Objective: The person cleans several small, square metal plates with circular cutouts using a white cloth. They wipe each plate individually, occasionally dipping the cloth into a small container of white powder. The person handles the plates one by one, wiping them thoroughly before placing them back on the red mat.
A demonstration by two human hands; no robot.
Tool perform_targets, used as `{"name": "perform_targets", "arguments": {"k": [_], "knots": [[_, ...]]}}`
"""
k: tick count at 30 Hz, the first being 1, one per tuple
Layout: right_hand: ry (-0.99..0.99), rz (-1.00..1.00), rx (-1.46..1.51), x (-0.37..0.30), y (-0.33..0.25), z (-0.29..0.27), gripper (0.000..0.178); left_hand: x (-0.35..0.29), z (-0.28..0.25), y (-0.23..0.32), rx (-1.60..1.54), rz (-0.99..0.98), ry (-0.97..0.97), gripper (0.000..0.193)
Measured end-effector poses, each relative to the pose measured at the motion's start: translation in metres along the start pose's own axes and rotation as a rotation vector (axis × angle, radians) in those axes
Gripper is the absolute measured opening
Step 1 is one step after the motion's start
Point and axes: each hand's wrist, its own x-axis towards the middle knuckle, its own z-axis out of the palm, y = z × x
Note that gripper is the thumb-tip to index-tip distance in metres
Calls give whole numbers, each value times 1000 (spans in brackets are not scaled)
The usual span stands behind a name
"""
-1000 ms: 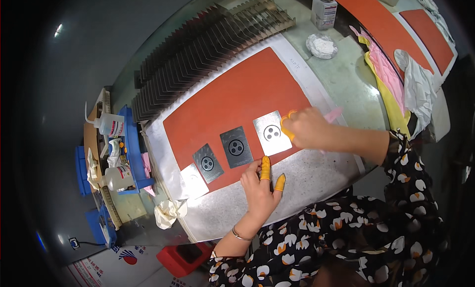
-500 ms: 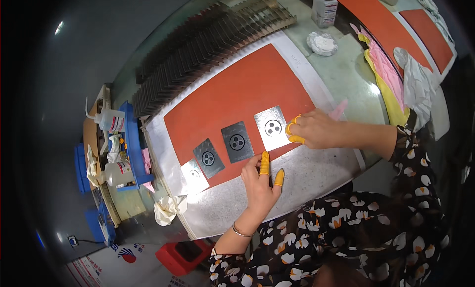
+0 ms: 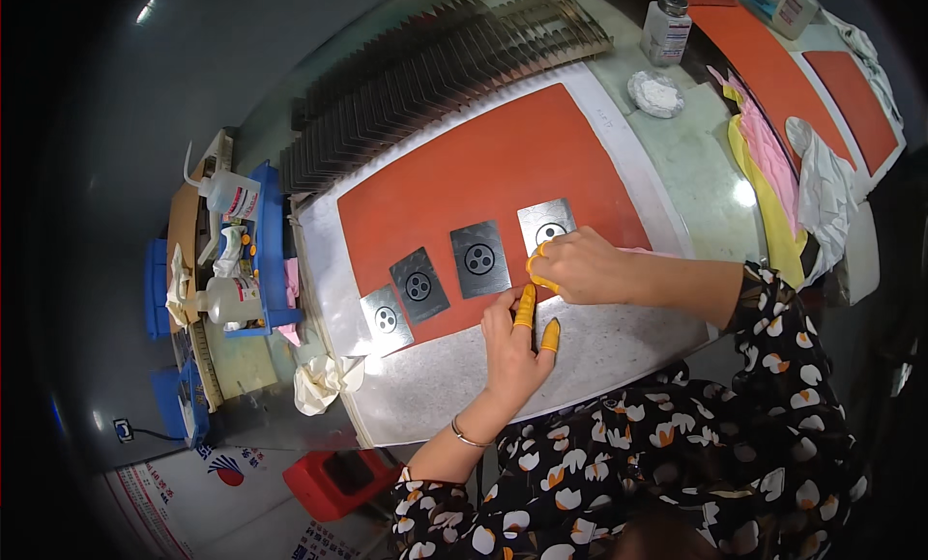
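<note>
My right hand [image 3: 583, 266], in yellow finger cots, is closed over the lower part of a shiny metal plate [image 3: 544, 215] with a black ring-and-dots mark. A pink cloth [image 3: 646, 252] peeks out behind that hand and appears gripped in it. My left hand [image 3: 512, 350] rests at the front edge of the orange mat [image 3: 483, 164]. Its thumb and index finger, in yellow cots, stand apart, the index fingertip close to the right hand. Left of it lie two darker plates, one [image 3: 478, 259] beside another [image 3: 419, 286], then a bright plate [image 3: 386, 320].
A rack of dark upright plates [image 3: 416, 96] runs along the back. On the left, a blue tray [image 3: 271, 241] holds bottles. A crumpled white cloth [image 3: 327, 381] lies at the front left. Back right are a pump bottle [image 3: 666, 28], a white pad [image 3: 655, 93] and coloured cloths [image 3: 768, 178].
My right hand has moved left and nearer across the shiny plate, now covering its lower part, with the pink cloth following. My left hand stays at the mat's edge. The whole view has shifted slightly.
</note>
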Motion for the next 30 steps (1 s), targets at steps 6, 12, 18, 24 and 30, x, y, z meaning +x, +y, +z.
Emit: {"name": "perform_targets", "arguments": {"k": [6, 12, 18, 24, 30], "knots": [[44, 103, -106, -29, 17, -8, 7, -3, -1, -3, -33, -24, 29, 52], [54, 53, -94, 9, 22, -8, 8, 1, -3, 0, 42, -25, -66, 55], [43, 68, -96, 28, 28, -3, 7, 0, 0, 1, 43, -27, -60, 55], [-57, 133, -40, 11, 47, -19, 10, -3, -3, -1, 39, -33, -46, 56], [-67, 101, -86, 48, 32, -4, 9, 5, -1, 3, 40, -34, -83, 51]]}}
